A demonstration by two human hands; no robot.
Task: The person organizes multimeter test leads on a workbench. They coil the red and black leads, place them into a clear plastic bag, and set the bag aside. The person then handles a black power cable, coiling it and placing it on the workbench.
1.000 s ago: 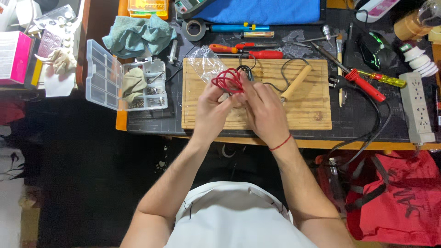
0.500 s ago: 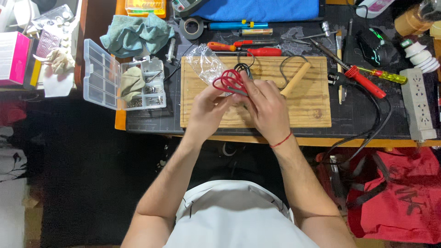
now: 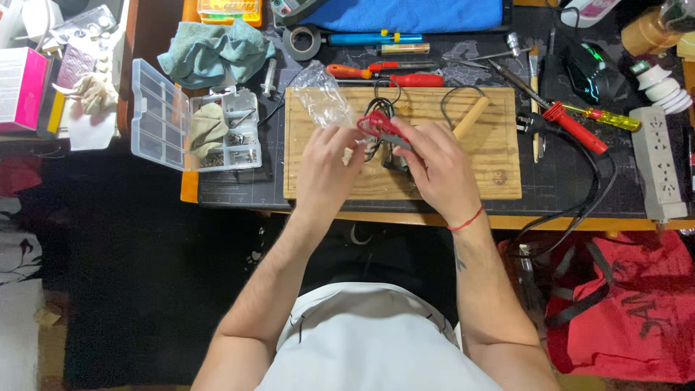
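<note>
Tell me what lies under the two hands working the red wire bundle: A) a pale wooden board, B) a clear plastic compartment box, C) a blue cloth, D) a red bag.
A: the left hand and right hand hold the red wire bundle over the pale wooden board; the clear plastic compartment box sits off to the left.

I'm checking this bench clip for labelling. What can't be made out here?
- Head view: what the right hand grips under the red wires; fingers cover it.
- Head view: small parts in the clear organiser box; too small.
- Head view: blue cloth; cut by the top edge.
- Head view: left hand grip; fingertips hidden.
</note>
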